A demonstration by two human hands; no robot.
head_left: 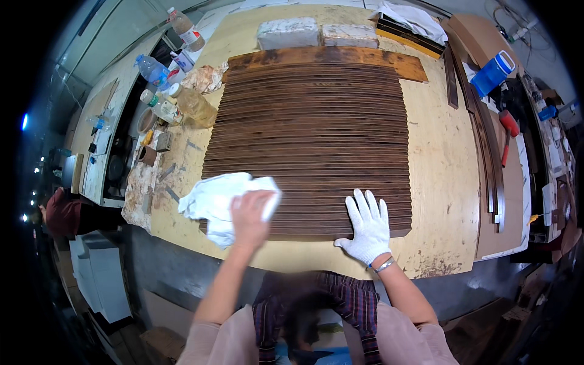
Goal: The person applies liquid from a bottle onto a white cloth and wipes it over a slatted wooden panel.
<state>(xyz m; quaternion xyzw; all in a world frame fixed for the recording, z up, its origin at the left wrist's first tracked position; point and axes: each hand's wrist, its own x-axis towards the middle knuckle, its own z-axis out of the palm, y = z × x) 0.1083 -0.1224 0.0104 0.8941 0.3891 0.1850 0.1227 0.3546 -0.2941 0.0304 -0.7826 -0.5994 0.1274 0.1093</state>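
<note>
A wide set of dark brown wooden strips (310, 134) lies side by side on the pale plywood table in front of me. My left hand (252, 216), bare and a little blurred, grips a white cloth (219, 201) at the near left corner of the strips. Part of the cloth hangs over the table's near side. My right hand (368, 222), in a white knitted glove, rests flat with fingers spread on the near right part of the strips and holds nothing.
Several bottles, among them a yellowish one (196, 106) and a blue-labelled one (152, 72), stand at the left. Behind the strips are a stained board (328, 56) and wrapped blocks (288, 33). At the right are a blue jug (491, 75), a red mallet (508, 125) and long dark strips (486, 152).
</note>
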